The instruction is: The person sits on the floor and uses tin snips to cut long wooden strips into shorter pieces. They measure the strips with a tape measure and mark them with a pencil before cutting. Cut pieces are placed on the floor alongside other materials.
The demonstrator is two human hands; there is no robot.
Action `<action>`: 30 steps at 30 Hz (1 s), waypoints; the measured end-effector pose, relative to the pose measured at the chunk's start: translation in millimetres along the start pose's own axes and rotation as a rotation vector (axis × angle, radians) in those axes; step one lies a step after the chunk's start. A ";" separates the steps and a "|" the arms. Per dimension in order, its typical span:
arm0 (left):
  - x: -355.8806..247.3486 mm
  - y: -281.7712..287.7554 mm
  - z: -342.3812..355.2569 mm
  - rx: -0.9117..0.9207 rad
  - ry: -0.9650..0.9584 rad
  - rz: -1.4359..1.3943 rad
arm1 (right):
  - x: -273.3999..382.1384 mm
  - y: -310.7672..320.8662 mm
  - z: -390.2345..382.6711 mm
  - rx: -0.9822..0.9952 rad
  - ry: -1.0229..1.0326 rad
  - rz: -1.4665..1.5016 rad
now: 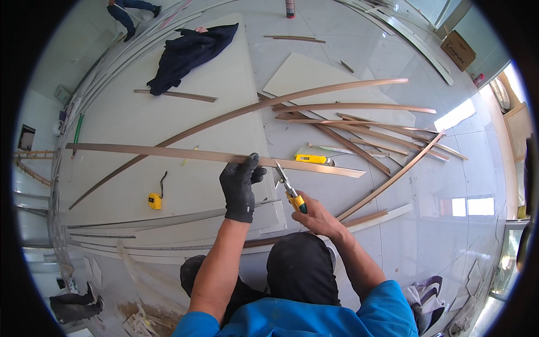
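My left hand, in a black glove, is closed round a long brown trim strip that stretches from far left to right of centre. My bare right hand grips a pair of cutting snips with yellow and green handles. The snips' jaws are at the strip's near edge, just right of my gloved fingers; whether they bite into it I cannot tell. Behind the strip, right of centre, lies a yellow-handled tool. A longer curved brown strip passes under the held one. A yellow tape measure rests on the board at left.
A large pale board covers the floor at left, with a dark cloth on it. Several loose brown strips are piled at right. White strips lie before my knees. A cardboard box stands far right; another person's legs show far left.
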State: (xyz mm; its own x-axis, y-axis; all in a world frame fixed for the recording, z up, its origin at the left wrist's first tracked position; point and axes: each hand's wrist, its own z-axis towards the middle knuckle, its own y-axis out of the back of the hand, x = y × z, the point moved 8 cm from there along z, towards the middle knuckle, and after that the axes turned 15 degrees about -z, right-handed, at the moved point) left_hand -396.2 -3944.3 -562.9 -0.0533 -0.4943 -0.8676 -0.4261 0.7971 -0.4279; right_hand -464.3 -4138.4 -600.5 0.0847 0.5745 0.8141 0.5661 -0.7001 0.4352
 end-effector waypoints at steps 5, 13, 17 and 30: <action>0.4 1.5 -2.9 -0.024 0.001 -0.032 | 4.1 -1.0 -0.3 -0.012 0.015 0.049; -5.8 10.6 0.8 -0.033 -0.005 -0.037 | -9.9 -6.9 -6.1 0.009 -0.010 0.136; -7.3 21.3 7.3 -0.075 -0.015 -0.091 | -43.9 -28.2 -21.7 0.100 -0.080 0.518; -13.1 18.6 5.9 -0.029 -0.060 -0.040 | -63.3 -4.7 -74.4 0.369 -0.211 1.047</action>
State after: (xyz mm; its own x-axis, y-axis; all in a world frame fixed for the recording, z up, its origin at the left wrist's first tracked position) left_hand -398.1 -3920.9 -561.1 0.0186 -0.5030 -0.8641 -0.4533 0.7660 -0.4557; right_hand -533.3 -4203.0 -625.5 0.7764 -0.1367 0.6152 0.3402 -0.7308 -0.5917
